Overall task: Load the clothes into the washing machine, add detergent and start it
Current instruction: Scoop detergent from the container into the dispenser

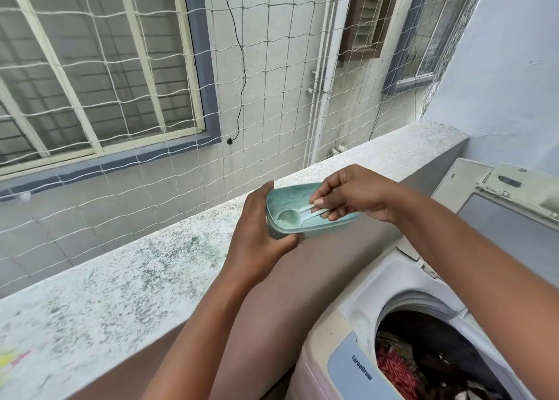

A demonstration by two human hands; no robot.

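Note:
My left hand point(257, 233) grips a pale green plastic detergent tub point(284, 200) from its left side, holding it tilted above the ledge. A small matching scoop point(292, 216) lies inside the tub, and my right hand point(354, 197) pinches its handle with the fingertips. At the lower right stands the top-loading washing machine point(363, 315) with its lid point(496, 218) raised. Dark and red patterned clothes point(423, 366) fill the drum. Whether the scoop holds any powder I cannot make out.
A speckled concrete ledge point(136, 272) runs from the lower left to the upper right, in front of a rope safety net point(151, 97). Beyond the net are a neighbouring wall and barred windows. A blue-white wall point(514, 67) rises behind the machine.

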